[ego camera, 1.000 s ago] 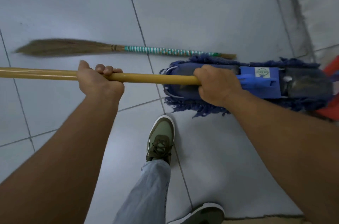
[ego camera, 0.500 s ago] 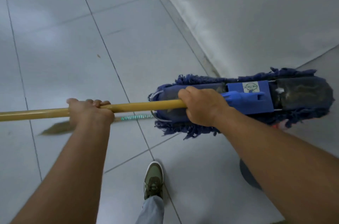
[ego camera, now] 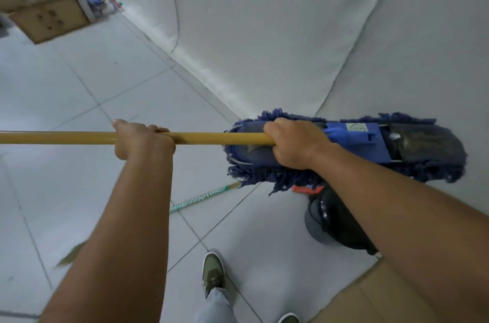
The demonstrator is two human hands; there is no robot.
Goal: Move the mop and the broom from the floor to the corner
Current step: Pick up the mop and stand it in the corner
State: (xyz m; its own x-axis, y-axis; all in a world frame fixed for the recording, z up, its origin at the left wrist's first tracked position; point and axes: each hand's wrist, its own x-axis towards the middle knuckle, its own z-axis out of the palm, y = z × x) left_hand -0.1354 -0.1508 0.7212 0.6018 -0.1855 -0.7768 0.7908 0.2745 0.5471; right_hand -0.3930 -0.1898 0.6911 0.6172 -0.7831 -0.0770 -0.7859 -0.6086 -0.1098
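Observation:
I hold the mop level above the floor. Its yellow wooden handle (ego camera: 206, 138) runs left to right, ending in a blue fringed mop head (ego camera: 412, 149) with a blue plastic clamp. My left hand (ego camera: 139, 139) grips the handle mid-length. My right hand (ego camera: 296, 144) grips it just where it meets the head. The broom (ego camera: 201, 198) lies on the tiles below, its teal-banded handle showing between my arms and its straw end (ego camera: 70, 256) peeking out left of my left forearm.
A white wall corner (ego camera: 352, 58) rises just behind the mop head. A dark round bin (ego camera: 333, 219) and something red stand below the head. Cardboard boxes (ego camera: 39, 5) and clutter sit far left along the wall. A cardboard sheet (ego camera: 370, 296) lies bottom right, near my shoes.
The view has lifted and turned toward the wall, showing the corner and the boxes. The mop stays in both hands, higher above the floor. The broom now appears lower, under my arms.

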